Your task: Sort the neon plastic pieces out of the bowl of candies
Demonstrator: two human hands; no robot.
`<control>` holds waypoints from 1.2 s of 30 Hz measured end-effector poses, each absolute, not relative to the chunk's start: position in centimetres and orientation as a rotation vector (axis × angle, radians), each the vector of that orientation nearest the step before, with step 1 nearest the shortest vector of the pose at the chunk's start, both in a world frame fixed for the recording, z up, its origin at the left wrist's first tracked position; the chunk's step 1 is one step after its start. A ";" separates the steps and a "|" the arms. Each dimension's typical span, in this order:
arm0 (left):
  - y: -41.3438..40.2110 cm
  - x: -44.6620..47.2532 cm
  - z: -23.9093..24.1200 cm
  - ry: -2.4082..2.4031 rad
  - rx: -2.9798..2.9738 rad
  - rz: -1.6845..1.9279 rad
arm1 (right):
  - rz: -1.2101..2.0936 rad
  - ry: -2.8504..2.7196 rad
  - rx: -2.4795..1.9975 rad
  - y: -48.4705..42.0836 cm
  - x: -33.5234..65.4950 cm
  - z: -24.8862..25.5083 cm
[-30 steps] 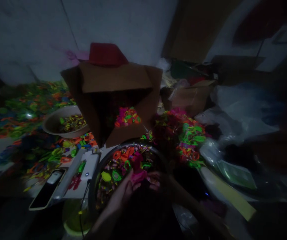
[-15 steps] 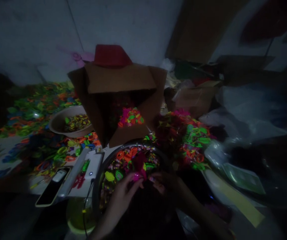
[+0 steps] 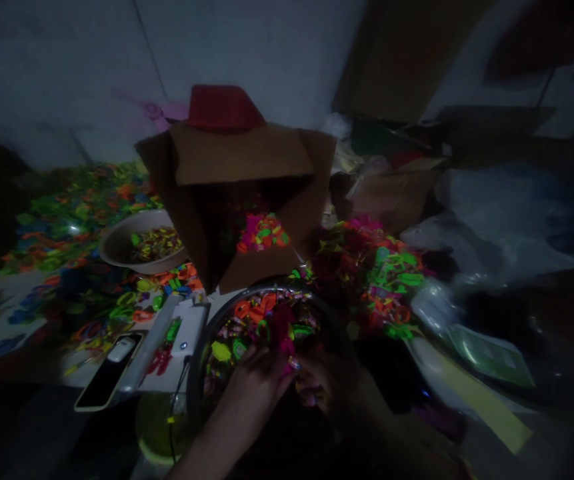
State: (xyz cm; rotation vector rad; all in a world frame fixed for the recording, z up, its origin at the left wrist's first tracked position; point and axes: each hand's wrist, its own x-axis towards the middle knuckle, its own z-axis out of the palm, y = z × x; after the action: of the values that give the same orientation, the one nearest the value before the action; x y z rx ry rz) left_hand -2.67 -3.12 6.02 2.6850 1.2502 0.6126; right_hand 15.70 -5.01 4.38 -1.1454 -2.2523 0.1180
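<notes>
My left hand (image 3: 261,377) reaches over a dark round basin (image 3: 197,353), its fingers closed round a bright pink plastic piece (image 3: 287,345) that they partly cover. Close against it, my right hand (image 3: 321,381) has bent, pinched fingers; a small pale spot shows at their tips, too dim to name. The basin is filled with many small mixed bits. Orange plastic pieces (image 3: 257,308), a yellow piece (image 3: 221,351) and a green piece (image 3: 239,348) lie on top of them. Deep shadow hides the basin's near right part.
Behind the basin, an open cardboard box (image 3: 244,157) on its side holds bright pieces and carries a red container (image 3: 224,107). A pale bowl (image 3: 117,247), a phone (image 3: 101,383) and a white box (image 3: 189,331) are left. Heaped pieces (image 3: 391,273) and plastic bags (image 3: 497,220) lie right.
My hands have come together over the basin. The left has turned its back upward and covers more of the pink piece; the right has moved in beside it, fingers curled.
</notes>
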 end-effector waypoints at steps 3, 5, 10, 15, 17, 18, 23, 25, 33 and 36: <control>-3.0 -2.6 5.8 1.261 2.698 0.541 | 0.002 -2.283 -1.125 -5.1 15.5 4.3; -2.9 -2.7 5.5 1.247 2.727 0.485 | -0.060 -2.301 -1.123 -5.1 15.3 4.3; -2.7 -2.9 4.8 1.155 2.825 0.395 | -0.245 -2.354 -1.033 -5.1 14.7 4.9; -2.5 -2.6 5.2 1.176 2.825 0.318 | -0.334 -2.407 -0.999 -5.4 14.2 4.8; -2.4 -2.7 5.1 1.152 2.829 0.299 | -0.307 -2.441 -1.011 -5.4 14.1 4.5; -2.4 -2.8 4.9 1.143 2.833 0.298 | -0.292 -2.455 -1.011 -5.4 14.1 4.3; -2.6 -3.7 3.5 1.102 2.882 0.310 | -0.179 -2.546 -1.023 -5.1 14.5 3.6; -2.6 -4.0 3.1 1.058 2.910 0.343 | -0.185 -2.555 -1.012 -5.0 14.7 3.4; -2.5 -3.7 3.2 0.939 2.963 0.292 | -0.160 -2.566 -0.960 -4.3 14.6 1.6; -2.5 -3.6 1.6 0.877 2.995 0.229 | -0.111 -2.518 -0.986 -4.1 14.3 -0.1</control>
State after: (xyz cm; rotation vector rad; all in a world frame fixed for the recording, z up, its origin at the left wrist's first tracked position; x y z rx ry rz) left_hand -3.62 -2.46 1.57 2.9950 0.8765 0.2290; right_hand 14.27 -4.10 -0.10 -0.9857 -2.5185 -0.1112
